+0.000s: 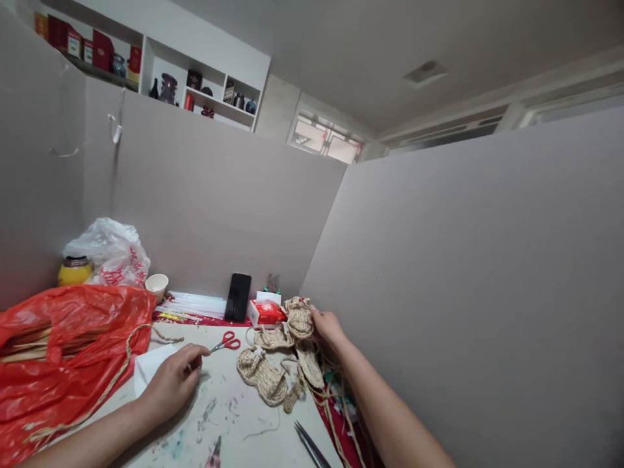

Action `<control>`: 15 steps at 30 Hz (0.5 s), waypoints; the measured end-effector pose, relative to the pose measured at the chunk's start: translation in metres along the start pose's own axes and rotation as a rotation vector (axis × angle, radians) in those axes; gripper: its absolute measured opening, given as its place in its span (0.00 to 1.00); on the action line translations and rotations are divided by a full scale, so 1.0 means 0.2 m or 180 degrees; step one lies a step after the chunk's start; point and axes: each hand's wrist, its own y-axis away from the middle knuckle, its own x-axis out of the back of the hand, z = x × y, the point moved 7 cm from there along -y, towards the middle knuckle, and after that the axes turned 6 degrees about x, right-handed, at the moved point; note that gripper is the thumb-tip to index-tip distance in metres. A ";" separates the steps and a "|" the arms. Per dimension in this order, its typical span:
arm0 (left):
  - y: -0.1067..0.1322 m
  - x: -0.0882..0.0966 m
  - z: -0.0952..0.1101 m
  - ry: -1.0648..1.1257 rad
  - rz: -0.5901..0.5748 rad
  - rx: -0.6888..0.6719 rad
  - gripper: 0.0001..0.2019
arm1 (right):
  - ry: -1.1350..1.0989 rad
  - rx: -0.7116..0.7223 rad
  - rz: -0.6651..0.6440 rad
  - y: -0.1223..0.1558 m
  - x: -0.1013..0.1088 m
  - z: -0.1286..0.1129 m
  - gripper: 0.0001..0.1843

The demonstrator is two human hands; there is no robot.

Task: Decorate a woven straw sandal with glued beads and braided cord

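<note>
My right hand [327,326] grips the edge of a small woven straw slipper [299,318] at the top of a pile; its fingertips are partly hidden behind it. More woven straw slippers [263,377] lie below it on the white board [229,429], some with little white bows. My left hand [176,378] rests on the board, loosely bent with thumb and forefinger apart, holding nothing. Just beyond its fingertips lies a pair of red-handled scissors [227,341]. A white paper sheet [146,369] is partly under that hand.
A red plastic bag [97,312] with straw strips and a braided cord [127,351] covers the left side. Tweezers [310,444] lie in front. Behind stand a phone [238,297], a tissue pack [266,314] and a paper cup [156,285]. Grey partitions [463,279] enclose the table.
</note>
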 end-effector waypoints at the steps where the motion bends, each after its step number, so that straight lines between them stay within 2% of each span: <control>1: 0.00 0.00 0.00 -0.0042 -0.0015 -0.0021 0.14 | 0.0076 0.0018 -0.0005 0.00 0.01 -0.01 0.15; 6: 0.00 0.00 0.01 -0.0194 -0.0012 -0.0173 0.15 | 0.0262 0.0127 -0.0044 0.07 0.07 -0.11 0.14; 10: 0.00 -0.01 0.01 -0.0059 0.0016 -0.0189 0.14 | 0.0321 0.0432 -0.0092 0.23 0.09 -0.23 0.15; 12: -0.01 -0.01 0.01 0.0100 0.0057 -0.0122 0.12 | 0.0337 0.0625 -0.0184 0.35 0.04 -0.29 0.16; 15: -0.02 0.01 -0.01 0.0315 0.0116 -0.0027 0.10 | 0.0343 0.0935 -0.0410 0.60 -0.11 -0.37 0.14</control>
